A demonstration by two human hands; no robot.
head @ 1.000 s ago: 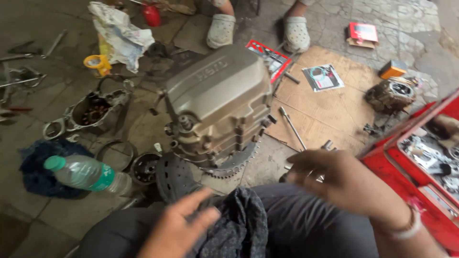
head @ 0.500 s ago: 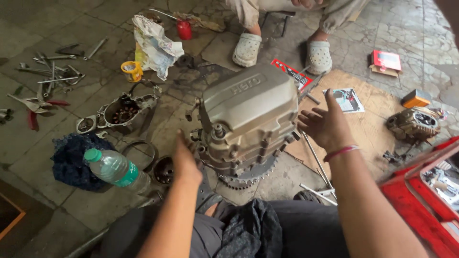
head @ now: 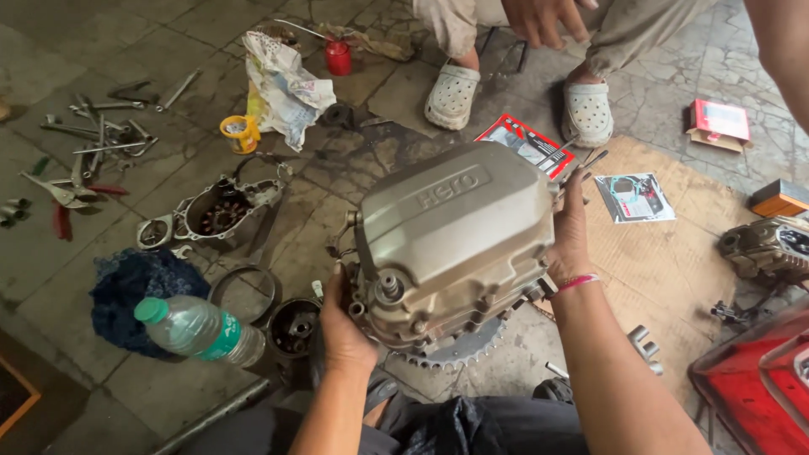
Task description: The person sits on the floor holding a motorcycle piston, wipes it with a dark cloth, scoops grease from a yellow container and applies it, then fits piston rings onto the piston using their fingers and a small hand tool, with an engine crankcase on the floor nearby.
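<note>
Left hand: the left hand cups the lower left corner of the engine, fingers wrapped under the casing edge, palm pressed to the metal.
Held thing: a large grey-beige cast-metal engine block with a domed cover sits directly between the two hands, resting on the floor just ahead of the person's knees.
Long axis: it runs from the near left corner at the left hand up and away to the far right corner at the right hand, so the hands grip opposite ends.
Sprocket: a toothed steel sprocket ring shows under the block's near edge, between the wrists.
Right hand: the right hand lies flat against the right side wall, fingers spread upward, thumb hidden behind the casing.
Nearer hand: both touch the block; neither is nearer.
Left of the left hand: a clear plastic bottle with a green cap lies on a dark blue cloth.
Beyond the right hand: a brown cardboard sheet lies on the floor.
</note>
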